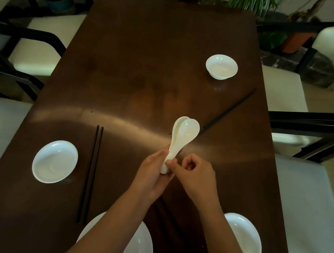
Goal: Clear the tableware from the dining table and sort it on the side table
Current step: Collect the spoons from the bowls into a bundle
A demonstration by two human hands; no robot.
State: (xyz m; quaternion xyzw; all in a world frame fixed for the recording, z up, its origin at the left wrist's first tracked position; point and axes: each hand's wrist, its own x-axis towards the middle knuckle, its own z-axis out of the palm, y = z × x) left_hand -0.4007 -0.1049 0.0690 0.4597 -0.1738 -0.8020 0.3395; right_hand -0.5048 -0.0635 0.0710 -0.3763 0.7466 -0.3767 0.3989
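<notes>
head view: the step in hand appears to be gathering; white spoons (183, 136) are nested into one stack above the middle of the dining table (150, 58). the left hand (151, 173) wraps the handles, bowls pointing away from the person. the right hand (196, 176) sits just beside it, fingers curled, thumb and forefinger pinching the lower handle ends, apparently aligning them. both forearms reach forward over the near plate (142, 251). still on the table: a small bowl (221, 66), a left dish (55, 161), a right dish (246, 239), two chopstick pairs (90, 174). the next move likely calls for a firm one-hand hold, freeing the right hand for further pickup.
</notes>
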